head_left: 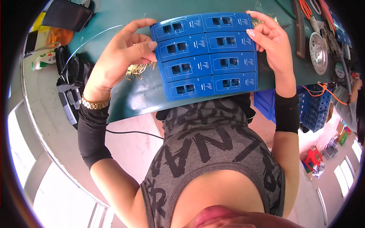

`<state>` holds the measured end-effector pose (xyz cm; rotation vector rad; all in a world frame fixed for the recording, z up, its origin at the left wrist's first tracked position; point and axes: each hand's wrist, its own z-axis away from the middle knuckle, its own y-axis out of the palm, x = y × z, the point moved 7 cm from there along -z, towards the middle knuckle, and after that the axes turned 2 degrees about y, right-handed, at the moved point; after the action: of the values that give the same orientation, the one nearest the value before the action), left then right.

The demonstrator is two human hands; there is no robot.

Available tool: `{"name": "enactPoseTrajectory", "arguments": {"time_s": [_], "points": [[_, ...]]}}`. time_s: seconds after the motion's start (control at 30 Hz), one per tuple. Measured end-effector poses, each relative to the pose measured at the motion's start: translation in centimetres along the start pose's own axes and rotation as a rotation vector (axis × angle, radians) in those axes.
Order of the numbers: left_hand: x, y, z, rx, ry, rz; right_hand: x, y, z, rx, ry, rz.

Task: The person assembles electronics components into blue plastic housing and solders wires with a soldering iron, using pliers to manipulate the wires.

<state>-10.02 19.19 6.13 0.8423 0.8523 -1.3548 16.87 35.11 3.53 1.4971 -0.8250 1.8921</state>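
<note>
A blue circuit board panel is raised over the table's near edge, its face toward me. It is divided into several boards in two columns, each with a pair of dark square openings. My left hand pinches the panel's upper left edge between thumb and fingers. On the opposite side, my right hand grips the upper right edge, thumb on the face. A pile of thin gold-coloured pins lies under my left hand, partly covered by the panel. More such pins show behind my right hand.
The green tabletop bears a round metal dish and a long dark bar at right. A black device and a dark flat screen-like object are at left. Blue crates and a red stool stand beyond my right arm.
</note>
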Motion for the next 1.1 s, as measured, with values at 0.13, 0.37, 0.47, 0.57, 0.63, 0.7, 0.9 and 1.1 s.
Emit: {"name": "enactPoseTrajectory", "arguments": {"time_s": [0.13,0.37,0.47,0.57,0.63,0.7,0.9,1.1], "points": [[-0.7,0.0,0.3,0.019,-0.020,0.063,0.2,0.1,-0.2,0.023,-0.002,-0.098],[-1.7,0.9,0.5,0.041,-0.016,0.274,0.8,1.2,0.2,0.051,0.082,-0.024],[-2.6,2.4,0.1,0.081,0.055,0.195,1.4,1.5,0.1,0.088,0.052,-0.056],[-1.4,2.3,0.6,-0.008,0.026,0.279,1.0,1.0,0.7,0.071,0.037,-0.166],[-0.2,2.5,0.9,-0.004,0.023,0.369,0.5,0.7,0.7,0.085,0.087,-0.330],[0.6,2.8,1.4,0.068,-0.010,0.490,0.9,0.5,1.2,0.084,0.073,-0.344],[0.7,2.3,0.0,0.107,-0.018,0.719,1.6,1.6,0.8,0.170,0.065,-0.680],[-0.5,2.7,-0.2,0.107,0.035,0.791,3.8,3.0,2.9,0.367,0.070,-0.953]]}}
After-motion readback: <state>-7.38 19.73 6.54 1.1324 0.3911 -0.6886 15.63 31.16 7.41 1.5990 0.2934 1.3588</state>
